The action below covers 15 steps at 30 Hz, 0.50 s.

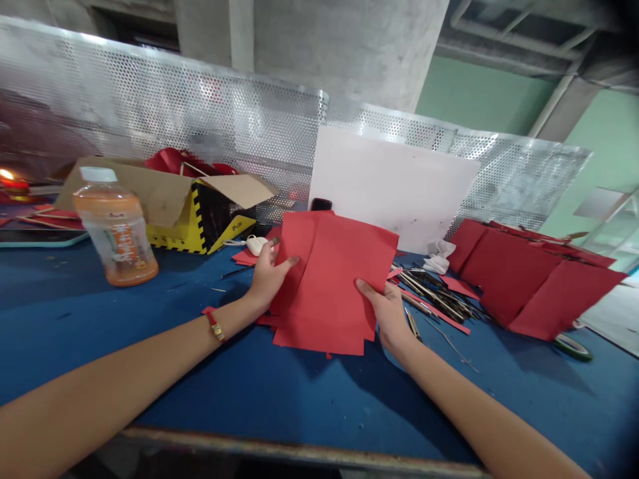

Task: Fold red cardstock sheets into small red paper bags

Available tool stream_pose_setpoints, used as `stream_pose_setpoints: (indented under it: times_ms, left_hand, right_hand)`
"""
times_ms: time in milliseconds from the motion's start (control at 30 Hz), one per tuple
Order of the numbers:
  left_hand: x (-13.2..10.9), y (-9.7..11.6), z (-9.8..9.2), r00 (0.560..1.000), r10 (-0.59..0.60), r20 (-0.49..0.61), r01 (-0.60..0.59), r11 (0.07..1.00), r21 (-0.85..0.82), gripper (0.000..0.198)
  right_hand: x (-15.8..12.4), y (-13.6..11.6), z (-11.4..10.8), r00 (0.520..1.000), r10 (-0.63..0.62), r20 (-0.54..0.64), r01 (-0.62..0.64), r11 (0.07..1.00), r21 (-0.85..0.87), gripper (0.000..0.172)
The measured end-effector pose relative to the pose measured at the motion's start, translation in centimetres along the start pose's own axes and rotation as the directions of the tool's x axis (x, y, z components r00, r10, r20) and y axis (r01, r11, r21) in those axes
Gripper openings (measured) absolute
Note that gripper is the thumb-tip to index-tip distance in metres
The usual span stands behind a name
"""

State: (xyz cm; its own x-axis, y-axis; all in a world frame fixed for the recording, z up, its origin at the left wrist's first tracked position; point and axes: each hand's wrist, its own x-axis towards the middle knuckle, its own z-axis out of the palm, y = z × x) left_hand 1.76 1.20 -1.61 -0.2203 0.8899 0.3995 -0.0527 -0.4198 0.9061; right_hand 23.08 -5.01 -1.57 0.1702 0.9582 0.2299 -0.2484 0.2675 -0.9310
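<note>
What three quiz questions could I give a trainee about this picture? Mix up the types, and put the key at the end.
1. Multiple choice: what is the right hand holding?
A) a drinks bottle
B) red sheets
C) a roll of tape

2. True or false: the orange bottle, with its white cap on, stands on the blue table.

3. Short answer: which arm wears the red band?

Key:
1. B
2. True
3. The left arm
</note>
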Motion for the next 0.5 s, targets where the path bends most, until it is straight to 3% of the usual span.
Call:
stream_pose_setpoints:
  times_ms: [167, 300, 400, 500]
  left_hand:
    - [-1.0, 0.8, 0.4, 0.975, -0.182, 0.127, 0.206, 0.955, -0.212, 0.044]
    - [-1.7, 1.5, 0.7, 0.919, -0.324, 0.225, 0.374, 0.897, -0.236, 0.036]
    - [-1.9, 1.8, 0.7, 0.873, -0.430, 0.229, 0.479, 0.845, -0.238, 0.043]
    - [-2.2, 1.9, 0.7, 0.839, -0.461, 0.290, 0.523, 0.831, -0.191, 0.047]
  right_hand:
    - [0.3, 0.1, -0.3, 0.999, -0.027, -0.016, 0.026, 0.998, -0.054, 0.035]
    - [0.4, 0.2, -0.6, 0.995, -0.096, -0.006, 0.095, 0.987, -0.130, 0.032]
    - [0.4, 0.1, -0.6, 0.992, -0.121, 0.028, 0.124, 0.971, -0.203, 0.030]
    - [0.2, 0.0, -0.5, 0.990, -0.124, 0.071, 0.138, 0.957, -0.255, 0.030]
